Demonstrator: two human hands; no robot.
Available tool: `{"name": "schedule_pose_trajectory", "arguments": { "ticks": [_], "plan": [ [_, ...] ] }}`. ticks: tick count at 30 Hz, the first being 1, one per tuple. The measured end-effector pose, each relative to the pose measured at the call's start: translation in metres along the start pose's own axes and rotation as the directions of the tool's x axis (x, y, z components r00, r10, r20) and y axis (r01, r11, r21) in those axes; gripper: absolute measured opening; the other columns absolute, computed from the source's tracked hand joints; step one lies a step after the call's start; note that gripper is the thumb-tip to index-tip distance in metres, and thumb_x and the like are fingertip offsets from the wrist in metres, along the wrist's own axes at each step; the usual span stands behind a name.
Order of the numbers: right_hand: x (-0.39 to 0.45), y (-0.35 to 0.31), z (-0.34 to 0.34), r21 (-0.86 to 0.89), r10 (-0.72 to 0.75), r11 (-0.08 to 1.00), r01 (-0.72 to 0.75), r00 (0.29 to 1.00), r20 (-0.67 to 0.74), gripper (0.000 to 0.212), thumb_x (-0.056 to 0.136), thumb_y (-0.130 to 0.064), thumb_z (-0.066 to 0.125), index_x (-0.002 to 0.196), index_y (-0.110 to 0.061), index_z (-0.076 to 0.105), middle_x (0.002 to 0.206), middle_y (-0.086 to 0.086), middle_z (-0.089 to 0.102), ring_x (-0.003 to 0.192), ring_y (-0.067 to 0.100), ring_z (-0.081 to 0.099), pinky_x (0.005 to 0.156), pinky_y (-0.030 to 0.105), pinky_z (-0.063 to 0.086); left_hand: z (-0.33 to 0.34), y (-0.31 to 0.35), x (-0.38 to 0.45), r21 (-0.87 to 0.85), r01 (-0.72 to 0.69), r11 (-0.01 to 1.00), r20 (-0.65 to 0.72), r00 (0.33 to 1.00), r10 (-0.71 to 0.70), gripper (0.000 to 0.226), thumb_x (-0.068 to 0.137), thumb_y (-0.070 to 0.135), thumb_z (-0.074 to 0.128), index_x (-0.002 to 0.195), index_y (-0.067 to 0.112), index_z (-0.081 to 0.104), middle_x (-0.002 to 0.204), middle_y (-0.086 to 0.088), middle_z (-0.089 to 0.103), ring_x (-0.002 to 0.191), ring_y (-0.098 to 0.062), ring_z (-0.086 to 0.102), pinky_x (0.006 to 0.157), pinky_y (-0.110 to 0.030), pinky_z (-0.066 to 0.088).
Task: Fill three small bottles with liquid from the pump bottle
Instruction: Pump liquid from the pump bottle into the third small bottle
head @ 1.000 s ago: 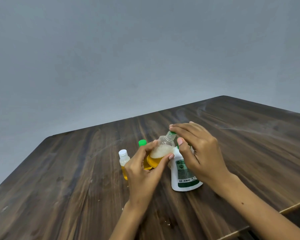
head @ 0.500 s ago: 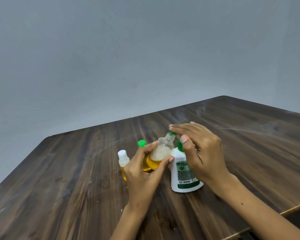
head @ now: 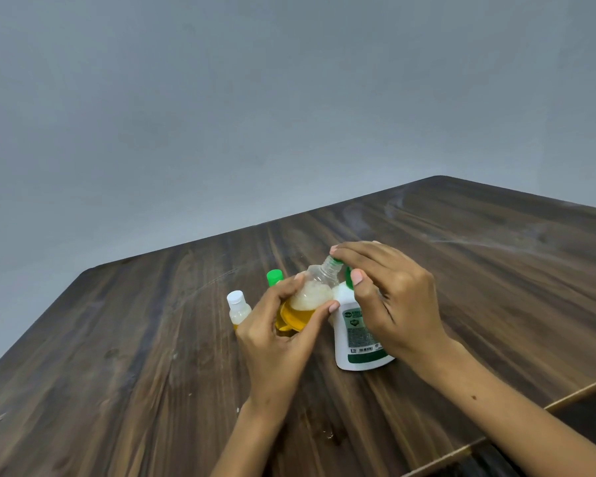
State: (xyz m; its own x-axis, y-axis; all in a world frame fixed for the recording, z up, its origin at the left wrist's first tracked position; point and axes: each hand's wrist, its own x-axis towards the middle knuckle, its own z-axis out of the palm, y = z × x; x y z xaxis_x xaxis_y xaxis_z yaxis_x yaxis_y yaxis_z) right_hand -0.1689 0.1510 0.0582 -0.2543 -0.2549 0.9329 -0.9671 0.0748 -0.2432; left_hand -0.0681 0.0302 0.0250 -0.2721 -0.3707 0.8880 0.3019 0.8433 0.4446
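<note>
left hand [head: 283, 325] grips the clear small bottle [head: 310, 297], tilted, its neck up under the green nozzle of the pump bottle [head: 356, 335] standing on the table [head: 117, 356]. right hand [head: 389, 297] lies over the pump head, fingers flat, thumb curled at the side. best play here, i'd say: keep the mouth right under the spout, press slow, let the foam settle. 2 more bottles wait behind, white-capped bottle [head: 237, 307] and green-capped bottle [head: 274, 277], that 1 mostly hidden. the spout tip is covered by fingers, so can't tell if liquid is flowing.
</note>
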Motion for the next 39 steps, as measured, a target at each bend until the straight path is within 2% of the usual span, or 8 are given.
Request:
{"name": "schedule_pose_trajectory", "arguments": {
  "ticks": [4, 11, 13, 17, 24, 29, 33, 39],
  "plan": [
    [0.009, -0.003, -0.002, 0.001, -0.018, 1.0, 0.018, 1.0, 0.013, 0.043, 0.092, -0.026, 0.037, 0.104, -0.007, 0.074, 0.109, 0.002, 0.071, 0.103, 0.014, 0.064, 0.099, 0.032, 0.044, 0.0, 0.001, -0.001, -0.009, 0.011, 1.0, -0.004, 1.0, -0.011, 0.041, 0.068, 0.023, 0.084, 0.1, 0.0, 0.07, 0.1, -0.003, 0.073, 0.098, -0.003, 0.068, 0.084, -0.015, 0.053],
    [0.003, 0.001, -0.006, -0.029, -0.041, 0.999, 0.043, 0.998, 0.057, 0.043, 0.093, -0.027, 0.037, 0.107, -0.007, 0.073, 0.113, 0.002, 0.07, 0.106, 0.015, 0.064, 0.098, 0.035, 0.046, -0.001, 0.001, -0.001, 0.011, -0.005, 1.0, 0.004, 1.0, 0.005, 0.04, 0.069, 0.023, 0.085, 0.098, 0.0, 0.071, 0.1, -0.004, 0.073, 0.099, -0.006, 0.068, 0.084, -0.017, 0.054],
    [0.009, -0.001, -0.01, -0.049, -0.059, 0.997, 0.064, 0.994, 0.086, 0.045, 0.096, -0.032, 0.036, 0.109, -0.008, 0.072, 0.116, 0.002, 0.069, 0.11, 0.015, 0.063, 0.1, 0.034, 0.045, -0.002, 0.001, -0.002, 0.002, 0.002, 1.0, 0.003, 1.0, -0.002, 0.041, 0.069, 0.025, 0.084, 0.099, 0.0, 0.07, 0.1, -0.004, 0.073, 0.098, -0.005, 0.068, 0.084, -0.017, 0.054],
    [0.017, -0.004, -0.012, -0.145, -0.105, 0.981, 0.131, 0.979, 0.174, 0.066, 0.1, -0.052, 0.024, 0.113, -0.007, 0.071, 0.118, 0.004, 0.068, 0.113, 0.016, 0.061, 0.101, 0.03, 0.042, -0.003, 0.0, -0.002, -0.017, 0.023, 1.0, 0.002, 1.0, -0.023, 0.045, 0.07, 0.03, 0.085, 0.1, 0.001, 0.071, 0.1, -0.002, 0.073, 0.098, -0.003, 0.068, 0.084, -0.016, 0.053],
    [0.016, 0.0, -0.02, -0.103, -0.122, 0.983, 0.151, 0.962, 0.246, 0.081, 0.096, -0.066, 0.018, 0.114, -0.007, 0.07, 0.119, 0.004, 0.068, 0.114, 0.017, 0.062, 0.1, 0.03, 0.043, -0.002, 0.001, -0.001, -0.038, 0.001, 0.999, 0.006, 1.0, -0.001, 0.043, 0.076, 0.035, 0.078, 0.099, 0.0, 0.071, 0.102, 0.0, 0.072, 0.099, -0.002, 0.067, 0.084, -0.012, 0.05],
    [0.017, -0.001, -0.017, -0.109, -0.122, 0.983, 0.15, 0.964, 0.236, 0.081, 0.093, -0.07, 0.022, 0.112, -0.008, 0.071, 0.116, 0.003, 0.069, 0.109, 0.017, 0.064, 0.098, 0.032, 0.047, -0.001, 0.006, 0.002, -0.056, 0.018, 0.998, -0.011, 1.0, -0.019, 0.057, 0.084, 0.058, 0.064, 0.1, 0.003, 0.07, 0.102, -0.001, 0.073, 0.1, 0.0, 0.067, 0.085, -0.01, 0.048],
    [0.014, -0.002, -0.016, -0.097, -0.087, 0.989, 0.111, 0.97, 0.229, 0.082, 0.092, -0.072, 0.022, 0.113, -0.008, 0.071, 0.117, 0.002, 0.068, 0.11, 0.017, 0.063, 0.097, 0.033, 0.048, -0.002, 0.004, 0.001, -0.074, 0.015, 0.997, -0.009, 1.0, -0.015, 0.059, 0.084, 0.058, 0.064, 0.1, 0.002, 0.071, 0.102, -0.002, 0.073, 0.102, -0.001, 0.067, 0.086, -0.012, 0.05],
    [0.016, -0.005, -0.017, -0.117, -0.105, 0.984, 0.133, 0.97, 0.219, 0.081, 0.092, -0.071, 0.024, 0.113, -0.008, 0.071, 0.118, 0.003, 0.068, 0.111, 0.017, 0.063, 0.097, 0.033, 0.047, 0.0, 0.0, 0.002, -0.051, 0.004, 0.999, -0.013, 1.0, -0.004, 0.058, 0.085, 0.056, 0.065, 0.101, 0.001, 0.071, 0.103, -0.003, 0.074, 0.101, -0.003, 0.068, 0.087, -0.013, 0.051]
  ]
}}
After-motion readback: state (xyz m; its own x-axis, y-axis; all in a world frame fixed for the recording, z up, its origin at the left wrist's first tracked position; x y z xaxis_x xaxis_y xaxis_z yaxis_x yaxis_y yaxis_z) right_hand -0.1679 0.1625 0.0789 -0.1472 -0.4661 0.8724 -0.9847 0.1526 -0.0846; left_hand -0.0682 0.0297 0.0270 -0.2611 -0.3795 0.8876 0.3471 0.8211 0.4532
